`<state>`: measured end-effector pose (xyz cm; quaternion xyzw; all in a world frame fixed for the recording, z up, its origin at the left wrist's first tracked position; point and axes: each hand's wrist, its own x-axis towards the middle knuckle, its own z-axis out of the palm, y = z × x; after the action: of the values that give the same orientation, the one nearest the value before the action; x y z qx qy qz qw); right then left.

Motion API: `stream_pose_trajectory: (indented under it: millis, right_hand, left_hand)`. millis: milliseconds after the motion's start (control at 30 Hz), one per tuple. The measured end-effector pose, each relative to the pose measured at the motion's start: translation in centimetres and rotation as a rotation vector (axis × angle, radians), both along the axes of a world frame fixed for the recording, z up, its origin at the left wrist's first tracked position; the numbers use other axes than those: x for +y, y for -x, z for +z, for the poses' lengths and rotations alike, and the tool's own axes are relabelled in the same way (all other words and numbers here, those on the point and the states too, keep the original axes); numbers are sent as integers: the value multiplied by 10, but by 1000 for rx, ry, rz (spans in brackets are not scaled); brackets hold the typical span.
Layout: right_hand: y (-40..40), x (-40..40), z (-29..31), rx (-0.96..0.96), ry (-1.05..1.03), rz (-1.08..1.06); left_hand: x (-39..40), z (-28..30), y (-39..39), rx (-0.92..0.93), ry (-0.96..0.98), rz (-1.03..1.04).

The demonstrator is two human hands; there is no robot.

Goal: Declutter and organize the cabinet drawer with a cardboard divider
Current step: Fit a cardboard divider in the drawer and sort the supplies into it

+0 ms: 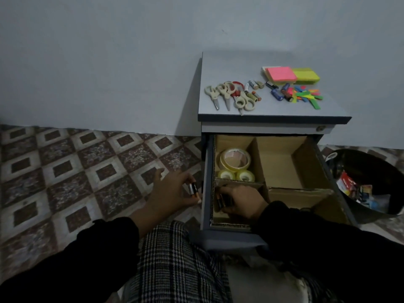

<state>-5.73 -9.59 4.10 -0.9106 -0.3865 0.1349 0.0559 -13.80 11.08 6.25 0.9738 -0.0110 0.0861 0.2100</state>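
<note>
The drawer (206, 193) of the small cabinet (271, 106) stands pulled out, lined with a cardboard divider (260, 162) that splits it into compartments. The left hand (175, 193), outside the drawer's left wall over the patterned floor (76, 167), pinches a dark battery (193, 189) between thumb and curled fingers; the battery stands upright at the fingertips, just beside the drawer wall. The right hand (242, 201) reaches into the near-left compartment, fingers curled round more dark batteries (220, 202) that lie against the left cardboard wall. In the compartment behind it sit 3 tape rolls (235, 161). On the cabinet top lie scissors (227, 95), loose batteries (282, 94), sticky note pads (290, 75) and coloured strips (306, 97). A dark bin (354, 162) holding rubbish stands right of the drawer.
</note>
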Motion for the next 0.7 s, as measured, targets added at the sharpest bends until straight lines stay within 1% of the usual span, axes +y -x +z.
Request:
stream_pose_trajectory:
  millis: [200,533,700]
  right_hand:
    - [-1,4,-13,6,-6,8]
    - [0,3,-18,-54,-57,-18]
    - [-2,3,-18,-63,-63,-15]
  left_hand:
    - [6,-9,8,33,52,15]
    - [1,-23,2,75,83,3]
    - [-4,-21,2,86,62,14]
